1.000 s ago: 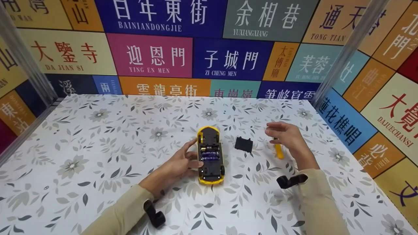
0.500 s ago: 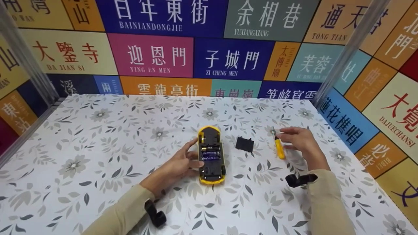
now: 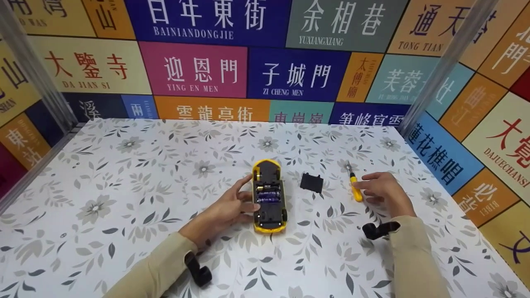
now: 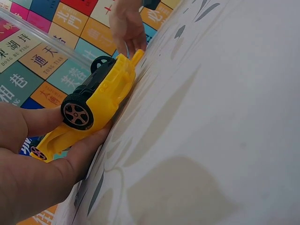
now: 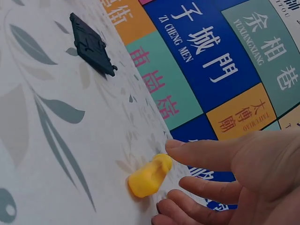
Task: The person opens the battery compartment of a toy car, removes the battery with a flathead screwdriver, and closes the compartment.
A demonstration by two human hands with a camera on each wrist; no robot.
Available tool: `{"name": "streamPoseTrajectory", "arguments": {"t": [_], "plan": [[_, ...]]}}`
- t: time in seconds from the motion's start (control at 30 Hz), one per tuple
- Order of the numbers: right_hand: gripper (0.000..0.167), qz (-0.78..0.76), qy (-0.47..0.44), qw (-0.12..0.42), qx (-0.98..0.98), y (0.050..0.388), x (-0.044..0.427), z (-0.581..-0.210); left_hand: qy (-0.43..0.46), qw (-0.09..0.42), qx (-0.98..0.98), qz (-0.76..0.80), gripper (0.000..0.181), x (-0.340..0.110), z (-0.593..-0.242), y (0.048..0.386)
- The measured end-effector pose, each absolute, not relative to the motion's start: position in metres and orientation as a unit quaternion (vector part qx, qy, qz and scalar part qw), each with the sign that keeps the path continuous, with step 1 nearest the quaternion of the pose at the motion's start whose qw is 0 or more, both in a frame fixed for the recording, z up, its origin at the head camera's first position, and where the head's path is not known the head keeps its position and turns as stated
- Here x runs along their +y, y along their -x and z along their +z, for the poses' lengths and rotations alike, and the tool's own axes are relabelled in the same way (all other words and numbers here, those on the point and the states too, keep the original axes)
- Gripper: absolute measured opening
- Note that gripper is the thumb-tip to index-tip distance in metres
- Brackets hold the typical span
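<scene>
A yellow toy car [image 3: 270,214] lies upside down on the table, its black underside facing up. Several batteries [image 3: 268,197] show in its uncovered compartment. My left hand [image 3: 230,208] grips the car from the left side, thumb on the near part; in the left wrist view, thumb and fingers hold the car body [image 4: 105,102] across its side. My right hand [image 3: 387,191] hovers beside a yellow-handled screwdriver [image 3: 356,191], fingers loosely extended. In the right wrist view the thumb is close to the screwdriver handle [image 5: 146,180]; whether it touches, I cannot tell.
A black battery cover [image 3: 311,183] lies between the car and the screwdriver. The table [image 3: 165,145] has a flowered white cloth, backed by a colourful wall [image 3: 194,70] of printed signs. Clear posts stand at the back corners.
My right hand has moved off the screwdriver to the right, then come down toward its handle, nearer to me. My left hand and the car have stayed in place.
</scene>
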State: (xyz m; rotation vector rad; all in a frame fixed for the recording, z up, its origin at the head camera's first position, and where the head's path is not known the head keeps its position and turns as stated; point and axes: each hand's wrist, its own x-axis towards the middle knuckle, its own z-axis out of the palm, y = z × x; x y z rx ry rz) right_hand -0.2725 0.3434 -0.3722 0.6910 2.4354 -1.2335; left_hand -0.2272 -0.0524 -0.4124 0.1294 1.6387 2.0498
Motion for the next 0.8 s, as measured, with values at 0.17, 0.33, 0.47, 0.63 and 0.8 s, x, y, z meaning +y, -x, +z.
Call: {"name": "streamPoseTrajectory", "arguments": {"t": [0.17,0.33,0.47,0.63,0.8], "plan": [[0.075,-0.423,-0.250,0.174,0.853,0.271,0.339,-0.373,-0.050,0.255,0.605,0.753,0.096,-0.053,-0.413,0.227],[0.071,-0.401,-0.247,0.181,0.863,0.269,0.333,-0.372,-0.049,0.250,0.607,0.753,0.097,-0.054,-0.413,0.227],[0.067,-0.377,-0.235,0.183,0.877,0.267,0.329,-0.370,-0.046,0.250,0.610,0.751,0.096,-0.054,-0.413,0.228],[0.060,-0.342,-0.228,0.183,0.893,0.267,0.326,-0.370,-0.046,0.252,0.607,0.752,0.096,-0.054,-0.412,0.228],[0.044,-0.347,-0.237,0.174,0.891,0.266,0.326,-0.372,-0.047,0.255,0.603,0.754,0.096,-0.053,-0.412,0.227]]}}
